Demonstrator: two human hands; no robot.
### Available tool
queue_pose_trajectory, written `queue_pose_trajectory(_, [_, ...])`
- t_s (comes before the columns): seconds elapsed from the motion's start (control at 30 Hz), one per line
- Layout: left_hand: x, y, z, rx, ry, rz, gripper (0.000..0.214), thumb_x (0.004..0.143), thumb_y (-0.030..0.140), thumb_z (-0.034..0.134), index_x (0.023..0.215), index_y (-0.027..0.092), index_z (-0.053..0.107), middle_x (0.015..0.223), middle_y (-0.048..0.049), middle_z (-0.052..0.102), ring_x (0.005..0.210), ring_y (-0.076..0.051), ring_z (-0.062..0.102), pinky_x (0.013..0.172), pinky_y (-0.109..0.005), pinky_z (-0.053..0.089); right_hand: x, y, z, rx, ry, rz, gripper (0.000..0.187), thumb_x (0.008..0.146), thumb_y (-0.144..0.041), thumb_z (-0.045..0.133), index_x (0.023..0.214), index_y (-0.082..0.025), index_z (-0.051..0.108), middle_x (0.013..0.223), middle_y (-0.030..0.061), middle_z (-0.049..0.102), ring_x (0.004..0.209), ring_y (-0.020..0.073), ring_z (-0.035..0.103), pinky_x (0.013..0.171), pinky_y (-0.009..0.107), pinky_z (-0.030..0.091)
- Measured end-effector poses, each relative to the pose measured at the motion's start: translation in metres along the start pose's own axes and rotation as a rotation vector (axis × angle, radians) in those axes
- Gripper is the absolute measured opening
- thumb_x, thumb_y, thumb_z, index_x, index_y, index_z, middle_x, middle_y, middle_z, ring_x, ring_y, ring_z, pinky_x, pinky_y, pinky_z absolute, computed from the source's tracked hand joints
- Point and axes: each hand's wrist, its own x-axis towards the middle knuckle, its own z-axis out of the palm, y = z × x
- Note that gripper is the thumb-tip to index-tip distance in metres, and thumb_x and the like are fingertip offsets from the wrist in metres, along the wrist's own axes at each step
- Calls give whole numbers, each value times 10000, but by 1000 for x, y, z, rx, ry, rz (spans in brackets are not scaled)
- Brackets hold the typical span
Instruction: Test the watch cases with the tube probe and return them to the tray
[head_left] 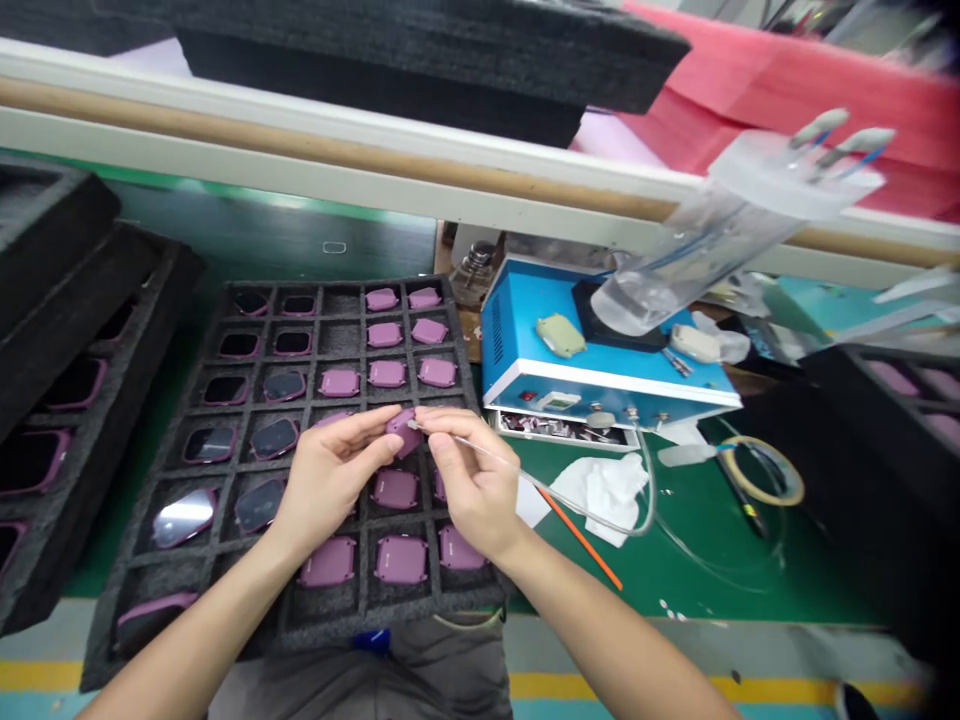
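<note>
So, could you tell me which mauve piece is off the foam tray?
The piece in the left hand, touched by a thin tube; the others lie in the tray.

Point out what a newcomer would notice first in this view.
The eye goes first to the hands at lower centre: the left hand pinches a small mauve square part, and the right hand holds a thin clear tube to it. Beneath them lies a black foam tray with gridded cells of similar parts. To the right stands a bright blue benchtop unit, with a clear plastic cylinder tilted above it.
</note>
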Motion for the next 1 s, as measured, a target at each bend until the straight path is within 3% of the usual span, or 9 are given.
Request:
queue_pose_trajectory(0.4, [0,3,1,53,40,13,521,696,478,951,1120,191,853,1043,-111,845,800,-215,782,742,-292,646,1,2,2,34,-4,11,163,1039,-220,593,1095,-264,740,1118,67,782,1098,208,748,987,407,620])
queue_pose_trajectory(1.0, [-1,5,1,67,45,4,536,693,486,947,1128,188,852,1045,-113,844,778,-208,757,754,-319,642,1,2,2,16,-6,8,162,1039,-230,591,1094,-261,741,1112,67,783,1084,207,749,971,408,624])
